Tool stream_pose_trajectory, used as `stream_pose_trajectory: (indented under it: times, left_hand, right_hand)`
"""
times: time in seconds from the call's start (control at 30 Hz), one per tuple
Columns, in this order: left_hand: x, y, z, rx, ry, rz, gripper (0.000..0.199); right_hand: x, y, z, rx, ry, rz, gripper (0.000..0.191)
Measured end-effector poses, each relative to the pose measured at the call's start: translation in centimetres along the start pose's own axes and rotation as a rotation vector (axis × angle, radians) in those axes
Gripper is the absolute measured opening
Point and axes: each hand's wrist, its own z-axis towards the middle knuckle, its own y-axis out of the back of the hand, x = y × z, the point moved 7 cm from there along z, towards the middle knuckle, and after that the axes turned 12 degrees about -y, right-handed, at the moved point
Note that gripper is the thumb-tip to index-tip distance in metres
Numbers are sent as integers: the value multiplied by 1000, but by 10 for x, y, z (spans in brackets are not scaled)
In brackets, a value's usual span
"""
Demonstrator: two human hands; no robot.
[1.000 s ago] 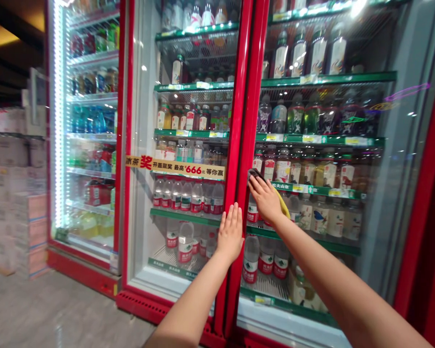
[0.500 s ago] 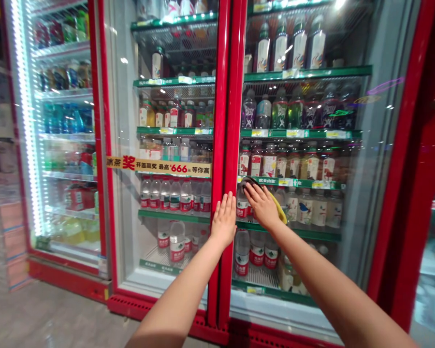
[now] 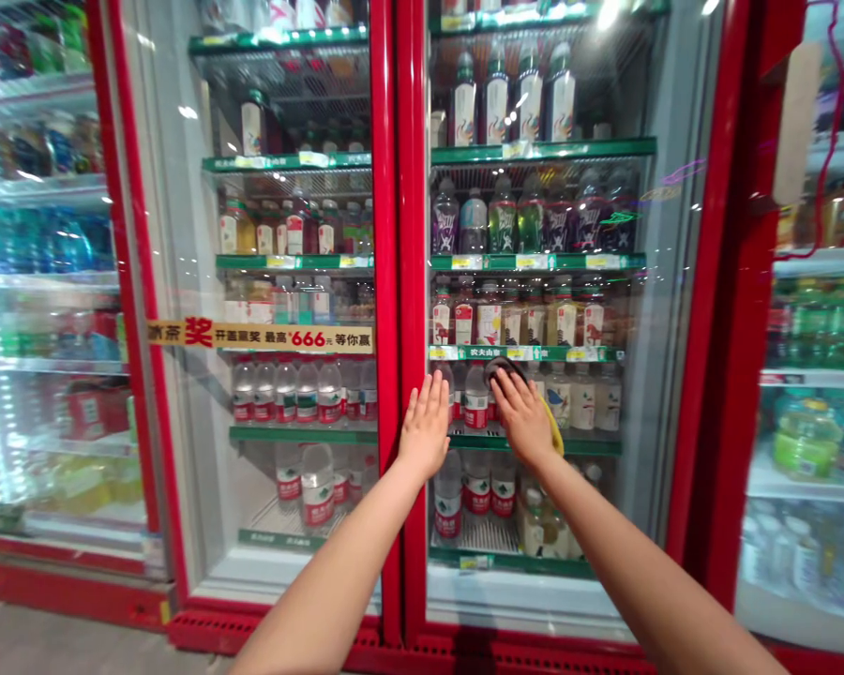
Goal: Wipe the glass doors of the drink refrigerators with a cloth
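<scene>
My left hand (image 3: 426,427) lies flat on the red door frame (image 3: 412,281), near the left edge of the right glass door, with its fingers up and nothing in it. To its right, my right hand (image 3: 524,417) presses a dark and yellow cloth or pad (image 3: 555,427) flat against the glass, the palm covering most of it. Behind the glass, just beside the right hand, are water bottles with red labels (image 3: 476,398). A green shelf edge (image 3: 569,354) runs just above the fingertips.
Another lit cooler (image 3: 49,366) stands at the left, and one more (image 3: 808,375) at the right. A gold banner (image 3: 260,336) crosses the left door. Grey floor (image 3: 63,637) shows at the lower left.
The view has shifted to the right, showing more of the right cooler. My right hand and the pad have slid right across the glass, farther from my left hand.
</scene>
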Motion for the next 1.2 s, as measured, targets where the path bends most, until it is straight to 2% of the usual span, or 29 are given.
stream_pose_trajectory:
  times: [0.07, 0.1, 0.17, 0.23, 0.3, 0.37, 0.43, 0.47, 0.53, 0.6, 0.67, 0.73, 0.8, 0.87, 0.93, 1.03, 1.13, 1.2]
  left_hand:
    - [-6, -1, 2, -5, -20, 7, 109]
    - [-8, 0, 5, -10, -28, 9, 108]
    - [-12, 2, 15, -30, -32, 6, 107]
    - [-17, 4, 27, -56, -36, -4, 106]
    - [-24, 5, 38, -78, -49, -13, 108]
    - [-31, 3, 46, -91, -65, -17, 111]
    - [-39, -1, 49, -93, -79, -18, 111]
    - [-43, -3, 50, -92, -87, -18, 111]
    - [-51, -7, 53, -88, -110, -14, 111]
    - [-59, -8, 58, -89, -137, -15, 110]
    - [-65, -9, 67, -97, -151, -26, 111]
    - [-71, -8, 78, -113, -151, -42, 114]
    - [-77, -9, 87, -133, -157, -56, 119]
    - [-84, -10, 93, -145, -177, -66, 123]
    - [-90, -13, 98, -141, -199, -72, 128]
    - [-97, -18, 104, -108, -244, -67, 135]
    - [-100, -23, 113, -80, -247, -51, 141]
    - [-101, -27, 118, -73, -224, -41, 145]
  right_hand:
    - [11, -8, -20, 51, 114, 21, 63]
    - [16, -9, -21, 78, 178, 32, 62]
    - [13, -3, -4, 93, 225, 52, 63]
    - [-11, 12, 24, 36, 144, 71, 66]
    - [-46, 27, 41, -58, 18, 93, 67]
    - [-77, 33, 31, -144, -78, 104, 68]
    - [-91, 28, 1, -198, -128, 92, 69]
    - [-91, 23, -15, -209, -139, 73, 70]
    - [-75, 9, -37, -148, -43, 39, 70]
    - [-55, 0, -37, -57, 101, 22, 68]
    - [-51, 4, -18, -12, 161, 21, 67]
    - [-68, 15, 6, -35, 95, 29, 69]
    - [-95, 25, 14, -99, -32, 53, 70]
    - [-119, 29, -1, -193, -147, 101, 69]
    - [-128, 27, -27, -272, -184, 158, 69]
    - [-118, 18, -45, -244, -69, 213, 66]
    - [-118, 21, -19, -184, -1, 225, 63]
    - [-136, 31, 3, -229, -68, 215, 66]
